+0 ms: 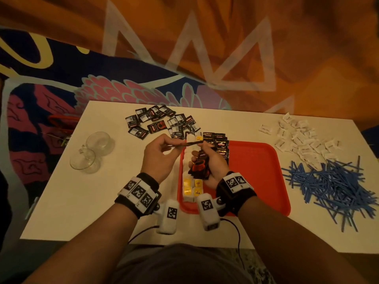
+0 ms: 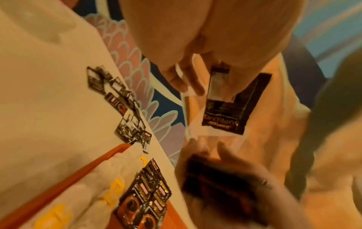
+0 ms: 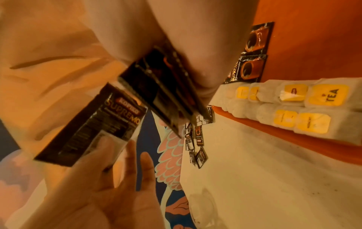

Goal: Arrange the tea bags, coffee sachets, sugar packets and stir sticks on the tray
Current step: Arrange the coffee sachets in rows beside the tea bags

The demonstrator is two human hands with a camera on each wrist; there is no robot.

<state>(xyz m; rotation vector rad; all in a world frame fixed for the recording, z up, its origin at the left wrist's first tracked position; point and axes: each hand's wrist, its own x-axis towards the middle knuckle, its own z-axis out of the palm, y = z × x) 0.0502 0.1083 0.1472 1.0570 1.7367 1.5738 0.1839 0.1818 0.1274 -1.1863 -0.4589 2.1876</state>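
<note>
A: Where are the hands?

B: Both are raised over the near left part of the red tray (image 1: 266,181), which sits on a white table (image 1: 82,201). The left hand (image 1: 159,158) pinches a single black sachet (image 1: 190,143) between thumb and fingers, held out flat toward the right hand (image 1: 213,167). The right hand's fingers are curled round a small stack (image 1: 200,165) of black and orange coffee sachets.

A: And what lies on the tray?

B: White tea bags (image 1: 192,187) with yellow tags run in two rows along its left edge. Just beside them, at the far left corner, placed sachets (image 1: 219,143) lie in overlapping rows, some past the far rim. The right part of the tray is bare red.

A: The other supplies?

B: On the table. Loose sachets (image 1: 158,121) lie scattered beyond the tray to the far left. White sugar packets (image 1: 301,138) are heaped at the far right, and a pile of blue sticks (image 1: 332,183) lies to the right of the tray. Two clear glass cups (image 1: 92,152) stand on the left side, well apart from the tray.
</note>
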